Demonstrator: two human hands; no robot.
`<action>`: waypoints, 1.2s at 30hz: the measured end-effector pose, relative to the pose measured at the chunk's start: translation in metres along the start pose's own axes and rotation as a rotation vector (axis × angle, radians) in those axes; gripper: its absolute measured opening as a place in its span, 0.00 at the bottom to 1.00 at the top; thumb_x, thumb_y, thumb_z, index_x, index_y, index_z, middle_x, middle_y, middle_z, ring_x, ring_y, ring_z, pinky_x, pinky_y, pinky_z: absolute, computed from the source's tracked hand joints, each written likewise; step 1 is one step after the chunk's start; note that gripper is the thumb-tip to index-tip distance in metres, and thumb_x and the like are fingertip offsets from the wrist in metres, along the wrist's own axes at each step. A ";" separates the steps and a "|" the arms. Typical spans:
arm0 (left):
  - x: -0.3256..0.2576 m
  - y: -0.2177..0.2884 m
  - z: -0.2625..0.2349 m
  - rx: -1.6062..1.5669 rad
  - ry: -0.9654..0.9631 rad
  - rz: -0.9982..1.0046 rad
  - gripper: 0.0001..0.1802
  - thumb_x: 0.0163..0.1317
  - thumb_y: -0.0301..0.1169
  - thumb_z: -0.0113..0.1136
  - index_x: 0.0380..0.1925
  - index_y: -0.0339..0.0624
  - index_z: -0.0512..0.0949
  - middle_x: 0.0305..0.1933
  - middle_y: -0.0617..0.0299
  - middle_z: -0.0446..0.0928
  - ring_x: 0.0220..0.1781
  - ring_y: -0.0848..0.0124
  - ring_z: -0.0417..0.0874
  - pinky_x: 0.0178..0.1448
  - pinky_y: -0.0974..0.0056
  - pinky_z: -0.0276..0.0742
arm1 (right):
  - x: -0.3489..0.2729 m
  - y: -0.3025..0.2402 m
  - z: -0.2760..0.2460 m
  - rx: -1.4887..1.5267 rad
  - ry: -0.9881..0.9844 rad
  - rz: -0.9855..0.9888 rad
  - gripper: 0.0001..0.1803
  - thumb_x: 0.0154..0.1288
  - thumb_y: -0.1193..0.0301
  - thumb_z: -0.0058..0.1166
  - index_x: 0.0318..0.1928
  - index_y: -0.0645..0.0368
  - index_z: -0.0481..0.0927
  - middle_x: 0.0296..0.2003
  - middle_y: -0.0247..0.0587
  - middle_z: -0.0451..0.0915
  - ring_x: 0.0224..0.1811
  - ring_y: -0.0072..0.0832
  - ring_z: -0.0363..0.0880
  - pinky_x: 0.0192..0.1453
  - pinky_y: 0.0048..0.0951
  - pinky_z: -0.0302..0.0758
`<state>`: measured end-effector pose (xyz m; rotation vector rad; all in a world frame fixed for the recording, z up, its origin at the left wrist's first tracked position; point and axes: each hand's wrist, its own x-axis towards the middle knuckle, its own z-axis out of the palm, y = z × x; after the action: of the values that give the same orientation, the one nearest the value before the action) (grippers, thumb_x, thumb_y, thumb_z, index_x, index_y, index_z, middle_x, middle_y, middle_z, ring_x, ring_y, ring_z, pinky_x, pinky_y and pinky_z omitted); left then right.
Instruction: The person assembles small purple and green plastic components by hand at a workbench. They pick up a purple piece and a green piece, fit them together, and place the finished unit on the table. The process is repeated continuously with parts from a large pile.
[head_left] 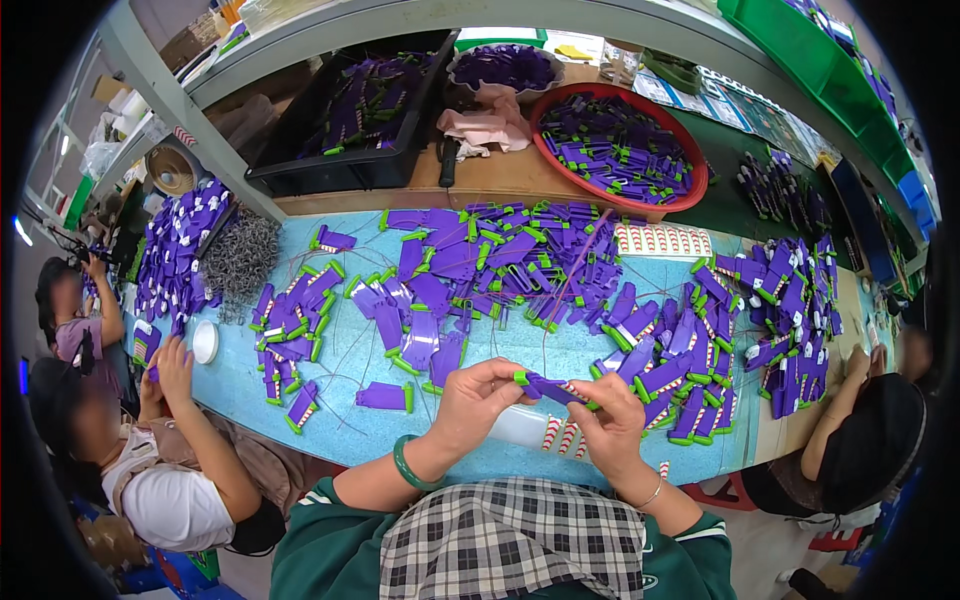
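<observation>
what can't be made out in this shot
All in the head view:
Held purple-and-green piece: partly hidden by the fingers of the left hand and right hand.
Floor of the red basin: covered by heaped clips and strips.
Green bin, upper right: cut off by the upper edge.
Right-side co-worker's hand: too small to tell its grip.

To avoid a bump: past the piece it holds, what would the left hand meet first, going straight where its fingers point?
Probably the right hand, also holding the purple piece; depth is unclear.
</observation>
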<state>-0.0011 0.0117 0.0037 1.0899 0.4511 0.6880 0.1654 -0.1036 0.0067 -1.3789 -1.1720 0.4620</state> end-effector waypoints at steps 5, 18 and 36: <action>-0.006 0.008 0.010 0.002 0.071 -0.019 0.10 0.61 0.17 0.55 0.42 0.32 0.79 0.40 0.56 0.79 0.44 0.67 0.83 0.50 0.62 0.84 | 0.008 -0.012 -0.005 -0.150 -0.057 -0.076 0.20 0.49 0.83 0.62 0.45 0.52 0.85 0.23 0.35 0.73 0.22 0.23 0.70 0.26 0.25 0.67; -0.009 0.001 0.010 0.190 -0.043 -0.308 0.09 0.59 0.25 0.63 0.40 0.35 0.81 0.37 0.64 0.82 0.37 0.78 0.81 0.44 0.72 0.76 | 0.001 0.013 -0.001 0.539 -0.242 0.557 0.14 0.51 0.77 0.67 0.40 0.62 0.81 0.29 0.36 0.81 0.26 0.22 0.78 0.30 0.23 0.73; 0.001 0.041 -0.025 0.753 -0.216 -0.047 0.04 0.58 0.22 0.59 0.34 0.35 0.77 0.38 0.59 0.79 0.36 0.68 0.79 0.45 0.63 0.75 | 0.095 0.009 -0.018 -0.898 -0.567 -0.383 0.05 0.52 0.70 0.58 0.25 0.56 0.77 0.25 0.38 0.73 0.26 0.36 0.77 0.26 0.36 0.73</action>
<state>-0.0281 0.0405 0.0312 1.8340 0.5633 0.3452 0.2232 -0.0311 0.0369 -1.7511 -2.2352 0.0144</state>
